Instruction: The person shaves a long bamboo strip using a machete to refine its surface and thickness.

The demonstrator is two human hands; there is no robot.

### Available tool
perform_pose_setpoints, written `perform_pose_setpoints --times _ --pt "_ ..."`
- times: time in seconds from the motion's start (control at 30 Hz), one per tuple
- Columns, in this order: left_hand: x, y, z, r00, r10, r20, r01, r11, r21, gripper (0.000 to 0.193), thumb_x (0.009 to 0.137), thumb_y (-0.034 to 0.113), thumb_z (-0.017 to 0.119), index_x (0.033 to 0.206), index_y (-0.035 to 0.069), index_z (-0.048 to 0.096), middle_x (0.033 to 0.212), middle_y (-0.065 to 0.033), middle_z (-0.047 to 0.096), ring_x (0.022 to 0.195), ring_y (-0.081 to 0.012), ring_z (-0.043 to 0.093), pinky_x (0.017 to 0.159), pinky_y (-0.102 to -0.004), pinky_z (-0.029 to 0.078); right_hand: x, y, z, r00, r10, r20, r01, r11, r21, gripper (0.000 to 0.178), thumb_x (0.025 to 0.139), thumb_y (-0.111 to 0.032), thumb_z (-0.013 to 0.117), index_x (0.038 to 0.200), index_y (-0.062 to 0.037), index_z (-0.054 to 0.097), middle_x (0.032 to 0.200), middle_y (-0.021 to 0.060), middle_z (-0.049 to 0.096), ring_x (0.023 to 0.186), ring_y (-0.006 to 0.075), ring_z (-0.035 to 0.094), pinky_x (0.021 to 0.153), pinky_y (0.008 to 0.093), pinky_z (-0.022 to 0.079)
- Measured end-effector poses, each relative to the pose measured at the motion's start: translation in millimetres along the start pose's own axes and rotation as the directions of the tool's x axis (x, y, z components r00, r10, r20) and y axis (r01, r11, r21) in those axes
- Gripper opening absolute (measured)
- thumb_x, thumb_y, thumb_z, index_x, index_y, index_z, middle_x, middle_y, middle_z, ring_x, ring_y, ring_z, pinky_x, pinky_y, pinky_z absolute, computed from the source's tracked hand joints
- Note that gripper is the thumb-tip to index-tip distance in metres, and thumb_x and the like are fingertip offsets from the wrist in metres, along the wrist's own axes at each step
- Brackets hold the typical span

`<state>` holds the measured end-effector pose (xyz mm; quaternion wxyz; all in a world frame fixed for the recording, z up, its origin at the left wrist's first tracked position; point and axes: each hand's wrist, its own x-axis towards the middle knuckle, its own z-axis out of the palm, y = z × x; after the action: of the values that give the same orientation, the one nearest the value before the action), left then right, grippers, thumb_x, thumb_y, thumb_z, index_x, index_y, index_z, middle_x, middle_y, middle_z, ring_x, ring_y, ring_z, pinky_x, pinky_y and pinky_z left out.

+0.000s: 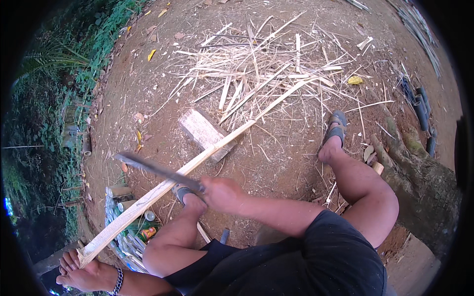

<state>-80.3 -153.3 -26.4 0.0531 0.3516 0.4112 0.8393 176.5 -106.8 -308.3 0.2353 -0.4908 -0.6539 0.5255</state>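
Observation:
A long, pale bamboo strip (138, 208) slants from the lower left up to the far shavings. My left hand (84, 274) is wrapped round its near end, out past my left knee. In my right hand (222, 194) is a machete (153, 168), closed fingers on its grip. The blade, slightly blurred, points left and crosses over the strip; whether it touches cannot be seen. Beneath the strip's middle lies a squared wooden block (200, 126), its top pale and scraped. The far end of the strip reaches over the pile of shavings (256, 64).
Bottles and cans (143, 228) lie beside my left leg. At the right a thick tree trunk or root (424, 197) stands by my right knee, with dark tubes (422, 108) beyond it. Long poles (419, 34) lie at the far right; green plants (54, 98) border the left.

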Motion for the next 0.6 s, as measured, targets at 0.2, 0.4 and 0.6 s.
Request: perform_pose_setpoints --times 0.2,0.4,0.6 --pt "2.3 6.7 -6.3 0.998 -0.049 0.024 0.048 0.998 0.044 0.055 0.102 0.049 0.033 0.06 0.013 0.032 0.052 -0.0002 0.031 0.047 -0.0116 0.031 0.044 -0.0239 0.026 -9.6 28.3 9.5 0.999 -0.016 -0.044 0.012 0.996 -0.087 0.025 0.086 -0.016 0.057 0.109 -0.0066 0.056 0.09 0.0204 0.066 0.084 0.0382 0.065 0.073 0.0476 0.051" --pt "0.5 4.9 -13.5 0.999 -0.016 0.05 0.018 0.999 -0.035 0.052 0.101 0.05 0.035 0.063 0.013 0.035 0.052 -0.0001 0.032 0.045 -0.0122 0.03 0.044 -0.0252 0.027 1.2 104.2 -9.4 0.95 0.288 -0.116 -0.298 0.952 -0.076 0.025 0.085 -0.014 0.056 0.109 -0.0054 0.055 0.085 0.0208 0.066 0.08 0.0397 0.065 0.071 0.0499 0.052" --pt "-9.4 9.3 2.4 0.998 0.004 -0.062 -0.005 1.0 -0.028 0.045 0.096 0.037 0.049 0.061 0.013 0.033 0.054 0.0005 0.033 0.045 -0.0111 0.031 0.04 -0.0232 0.027 -1.0 27.7 4.9 0.991 0.128 -0.036 -0.129 0.991 -0.032 0.025 0.083 -0.011 0.057 0.108 -0.0061 0.054 0.083 0.0211 0.065 0.079 0.0406 0.065 0.072 0.0503 0.051"
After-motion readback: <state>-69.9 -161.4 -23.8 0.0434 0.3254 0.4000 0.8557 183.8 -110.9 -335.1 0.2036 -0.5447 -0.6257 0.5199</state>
